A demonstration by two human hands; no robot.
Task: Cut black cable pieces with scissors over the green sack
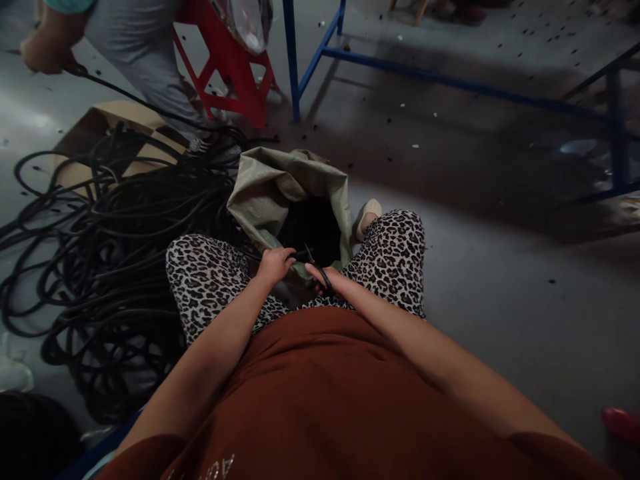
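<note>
Between my knees stands a woven sack [257, 183] with its mouth open; its inside is dark, and what lies in it is hard to make out. Over the near rim, my left hand [274, 265] is closed on a black cord [302, 254], whose end sticks out to the right of the fingers. My right hand [330, 279] grips a pair of scissors [327, 283] with black handles, the blades pointing up and left beside the cord's end. Whether the blades touch the cord, I cannot tell.
A big tangled heap of black cord [135, 227] spreads on the floor to the left, partly over an open cardboard box [125, 113]. Another person's hand [50, 50] holds a strand from it. A red stool [225, 67] and blue metal frame [425, 75] stand ahead.
</note>
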